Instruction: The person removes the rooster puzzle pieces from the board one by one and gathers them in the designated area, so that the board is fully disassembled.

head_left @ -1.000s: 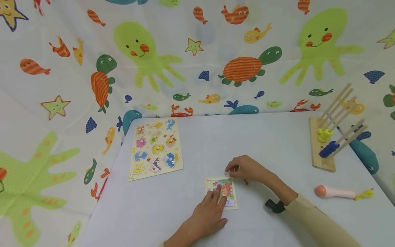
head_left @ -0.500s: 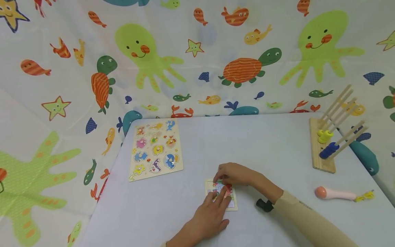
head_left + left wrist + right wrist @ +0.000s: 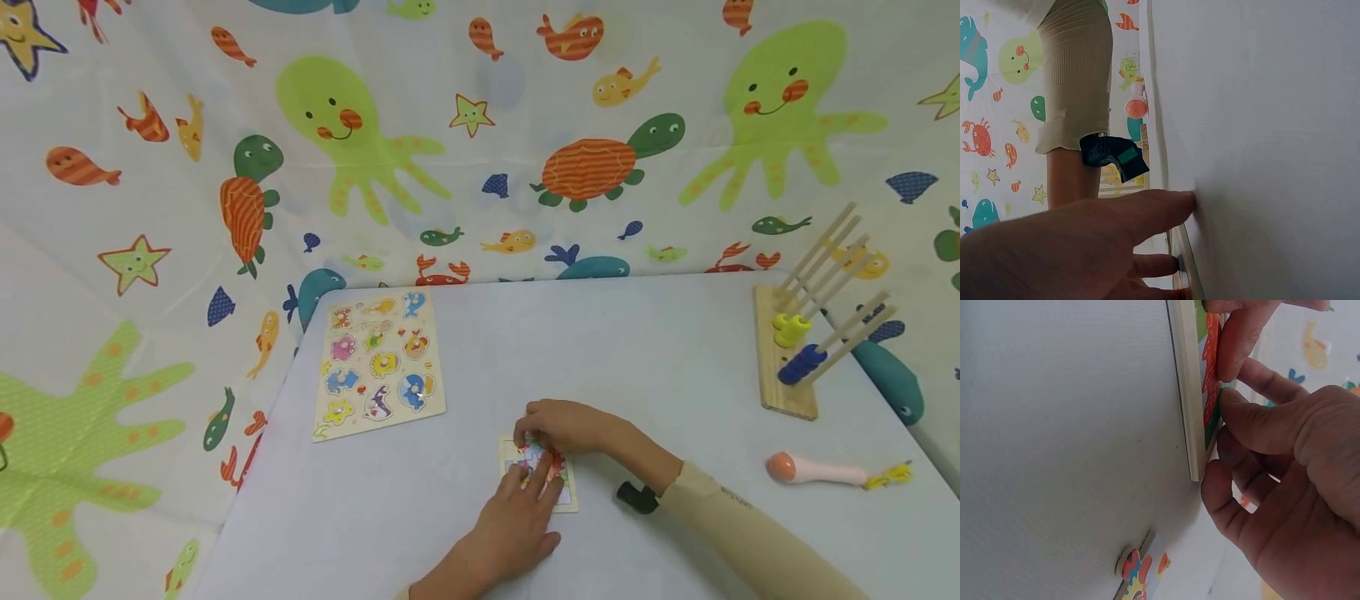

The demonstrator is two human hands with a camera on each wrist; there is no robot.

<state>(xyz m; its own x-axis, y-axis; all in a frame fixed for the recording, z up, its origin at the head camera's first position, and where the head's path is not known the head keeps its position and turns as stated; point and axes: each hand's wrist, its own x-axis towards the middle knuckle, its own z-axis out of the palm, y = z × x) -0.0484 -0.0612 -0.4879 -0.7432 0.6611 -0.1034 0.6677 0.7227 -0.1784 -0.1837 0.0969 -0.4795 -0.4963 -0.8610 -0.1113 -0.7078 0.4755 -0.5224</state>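
A small framed jigsaw puzzle (image 3: 572, 495) lies on the white table, its picture partly covered by both hands. My left hand (image 3: 513, 529) rests on it from the near side, the outstretched fingers pressing on the pieces. Over the far edge, my right hand (image 3: 567, 425) has its fingers curled down onto the puzzle. Seen from the right wrist, the thumb (image 3: 1254, 422) and index finger of that hand meet at the picture surface, pinching what seems a jigsaw piece, mostly hidden. Fingertips of the left hand (image 3: 1244, 340) touch the red part of the picture beside them.
A wooden peg puzzle with sea animals (image 3: 381, 367) lies at the back left. On the right stand a wooden peg stand with yellow and blue beads (image 3: 780, 375) and a pink toy with a yellow cord (image 3: 821, 471). A sea-creature curtain (image 3: 480, 158) hangs behind the table.
My right hand has moved left and nearer, from beside the jigsaw's far right corner onto its far edge. The left hand stays on the puzzle, its fingers shifted slightly.
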